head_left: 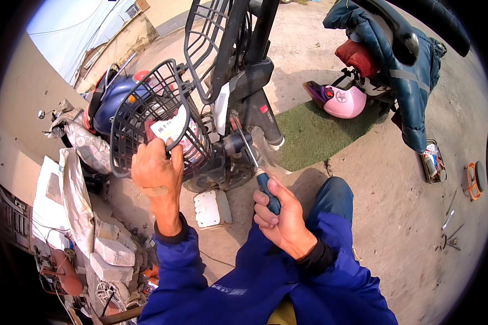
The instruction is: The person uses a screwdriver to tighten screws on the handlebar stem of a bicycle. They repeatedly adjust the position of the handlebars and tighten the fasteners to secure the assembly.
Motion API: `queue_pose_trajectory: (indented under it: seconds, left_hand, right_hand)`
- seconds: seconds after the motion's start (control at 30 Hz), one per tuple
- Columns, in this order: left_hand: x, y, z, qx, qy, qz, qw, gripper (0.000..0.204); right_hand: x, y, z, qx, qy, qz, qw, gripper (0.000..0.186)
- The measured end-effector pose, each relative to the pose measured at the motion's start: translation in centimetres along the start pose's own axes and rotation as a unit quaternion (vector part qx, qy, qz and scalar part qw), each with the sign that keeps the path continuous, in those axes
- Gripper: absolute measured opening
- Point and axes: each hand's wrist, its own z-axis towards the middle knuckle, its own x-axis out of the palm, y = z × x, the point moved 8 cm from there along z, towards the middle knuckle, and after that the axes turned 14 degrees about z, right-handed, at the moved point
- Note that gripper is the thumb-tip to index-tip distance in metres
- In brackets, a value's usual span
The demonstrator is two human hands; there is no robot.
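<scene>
My right hand (287,219) is closed round the blue handle of a screwdriver (268,190). The metal shaft slants up and left toward the dark front frame of an electric scooter (249,103); whether the tip touches a part I cannot tell. My left hand (158,169) is curled over the near rim of the scooter's black front basket (118,127), gripping it, with its fingertips partly hidden. Inside the basket, a white and red printed packet (171,129) lies just beyond my left knuckles.
A pink helmet (348,103) sits on the scooter's green footmat (314,135), near a dark padded cover (412,92). Tools lie on the ground at right, with a tray (434,162) and an orange tape roll (473,181). Bricks (114,252) are stacked at left.
</scene>
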Motion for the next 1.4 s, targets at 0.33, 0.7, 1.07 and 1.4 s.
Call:
queue_pose_trajectory:
  seconds: [0.33,0.7,1.07,1.4]
  left_hand:
    - [-0.4,-0.2,0.0,0.007,-0.026,-0.017,0.999,0.027]
    - [-0.5,-0.1,0.0,0.001,-0.035,-0.016,0.999,0.026]
    - [-0.5,-0.4,0.3,0.006,-0.052,-0.012,0.999,0.032]
    - [-0.4,-0.1,-0.2,0.005,-0.056,0.003,0.998,0.034]
  right_hand:
    - [0.1,0.5,1.0,-0.054,0.034,-0.039,0.997,0.055]
    - [2.7,4.5,-0.5,-0.176,0.01,-0.474,0.863,0.053]
    - [-0.1,-1.6,1.3,0.109,0.03,0.451,0.885,0.051]
    - [2.2,5.1,0.7,-0.197,0.025,-0.499,0.843,0.059]
